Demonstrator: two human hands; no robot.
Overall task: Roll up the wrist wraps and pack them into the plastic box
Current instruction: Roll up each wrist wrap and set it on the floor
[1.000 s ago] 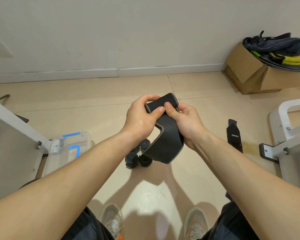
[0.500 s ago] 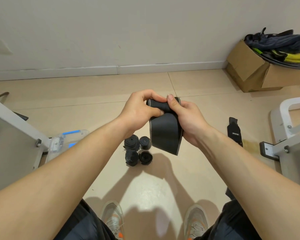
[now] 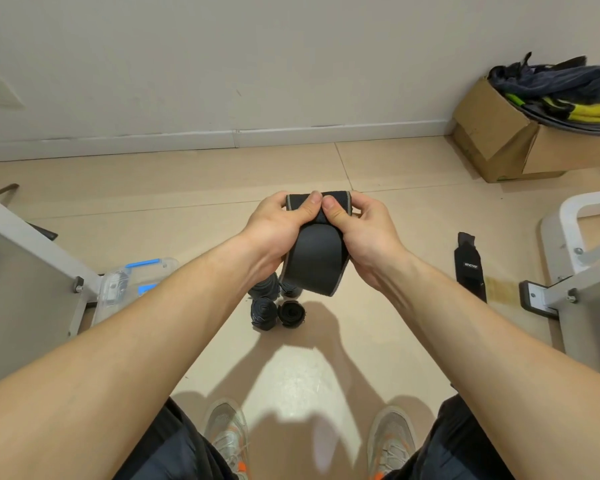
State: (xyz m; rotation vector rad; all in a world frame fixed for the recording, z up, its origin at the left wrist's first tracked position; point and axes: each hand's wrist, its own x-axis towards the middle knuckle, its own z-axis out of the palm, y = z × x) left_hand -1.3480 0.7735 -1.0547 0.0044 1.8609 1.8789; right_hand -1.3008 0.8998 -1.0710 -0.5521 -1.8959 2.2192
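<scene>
Head view, looking down: the left hand (image 3: 274, 223) and the right hand (image 3: 364, 230) meet thumb to thumb on a black wrist wrap (image 3: 314, 261), held up in the air. The fingers (image 3: 309, 206) of both hands are curled round its rolled top end, thumbs pressed on the near side, pinching the roll tight. Below the fingers the loose tail hangs down as a broad flat tongue. Under that tail, on the tiled floor (image 3: 187, 188), sits a cluster of rolled wraps (image 3: 278, 313), touching one another and partly hidden by it. Well left of the fingers and lower is the plastic box (image 3: 129, 289) with blue latches, partly behind the left forearm, against a grey metal frame (image 3: 21, 265). Right of the fingers an unrolled wrap (image 3: 470, 268) lies flat on the floor. Far right, a cardboard box (image 3: 510, 140) holds dark and yellow gear.
</scene>
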